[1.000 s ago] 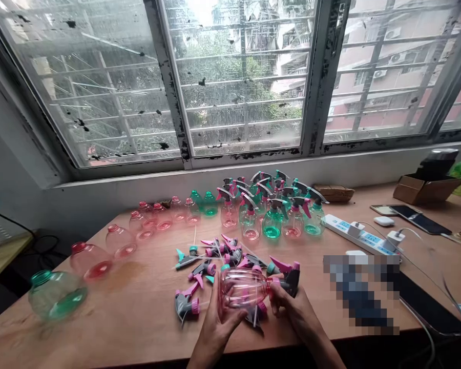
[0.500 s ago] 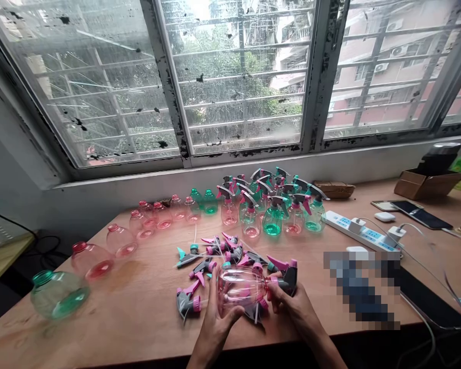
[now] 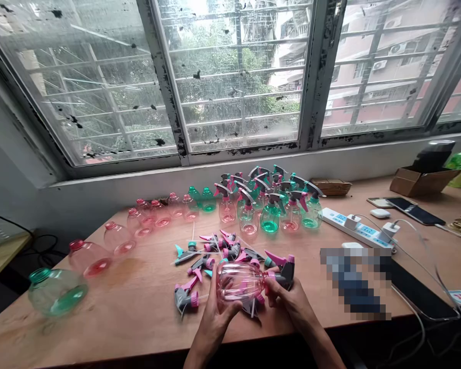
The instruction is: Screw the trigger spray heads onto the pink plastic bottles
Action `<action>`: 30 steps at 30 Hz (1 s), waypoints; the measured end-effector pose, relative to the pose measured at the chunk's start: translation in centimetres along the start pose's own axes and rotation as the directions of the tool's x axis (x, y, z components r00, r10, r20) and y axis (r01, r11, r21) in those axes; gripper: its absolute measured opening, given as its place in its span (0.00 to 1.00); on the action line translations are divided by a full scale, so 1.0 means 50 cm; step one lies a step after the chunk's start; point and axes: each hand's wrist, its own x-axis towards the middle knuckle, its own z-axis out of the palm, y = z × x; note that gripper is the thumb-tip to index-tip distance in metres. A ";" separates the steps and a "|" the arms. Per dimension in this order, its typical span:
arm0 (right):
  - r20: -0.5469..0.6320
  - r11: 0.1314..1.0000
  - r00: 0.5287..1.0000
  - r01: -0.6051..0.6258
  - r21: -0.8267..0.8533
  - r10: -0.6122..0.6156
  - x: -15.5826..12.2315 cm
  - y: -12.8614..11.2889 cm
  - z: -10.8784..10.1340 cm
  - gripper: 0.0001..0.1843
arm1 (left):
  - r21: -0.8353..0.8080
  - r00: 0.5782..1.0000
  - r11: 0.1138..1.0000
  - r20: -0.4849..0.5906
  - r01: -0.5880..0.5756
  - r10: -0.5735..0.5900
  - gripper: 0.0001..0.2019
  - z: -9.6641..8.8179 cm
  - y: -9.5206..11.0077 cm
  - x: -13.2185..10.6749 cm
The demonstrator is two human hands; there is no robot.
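A clear pink spray bottle [image 3: 238, 282] lies on its side in the air above the table's front part. My left hand [image 3: 219, 313] is wrapped round its base end. At the neck, my right hand [image 3: 286, 297] pinches the pink collar of a grey spray head [image 3: 286, 275], which sits at the bottle's mouth. Whether its thread is fully engaged I cannot tell. Beneath and behind the bottle lies a heap of loose grey spray heads [image 3: 232, 250] with pink or green triggers and thin tubes. One loose pink-collared spray head [image 3: 185, 298] rests left of my left hand.
Open pink bottles [image 3: 89, 258] and a green bottle [image 3: 57, 292] line the left side. Bottles with spray heads [image 3: 271, 219] stand grouped near the window. To the right are a power strip [image 3: 357, 228], cables, a phone [image 3: 418, 211] and a cardboard box [image 3: 418, 180].
The view has shifted slightly. Both hands keep hold of the pink bottle and its spray head, with little visible movement between them.
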 end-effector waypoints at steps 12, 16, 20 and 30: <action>-0.033 1.000 0.999 0.025 0.010 -0.024 0.006 0.005 -0.003 0.21 | 0.122 0.998 0.990 0.023 -0.067 0.065 0.53 -0.001 0.000 0.003; -0.038 1.000 0.999 0.026 0.005 -0.025 0.007 0.006 -0.003 0.21 | 0.109 0.999 0.993 0.020 -0.035 0.033 0.52 -0.012 -0.006 0.008; -0.050 1.000 0.998 0.026 0.002 -0.026 0.006 0.003 -0.003 0.22 | 0.101 0.998 0.995 0.056 -0.028 0.022 0.51 -0.003 0.003 0.008; -0.022 1.000 1.000 0.012 -0.019 -0.013 0.008 0.010 -0.006 0.22 | 0.093 0.998 0.995 0.060 -0.035 0.030 0.53 -0.010 0.007 0.003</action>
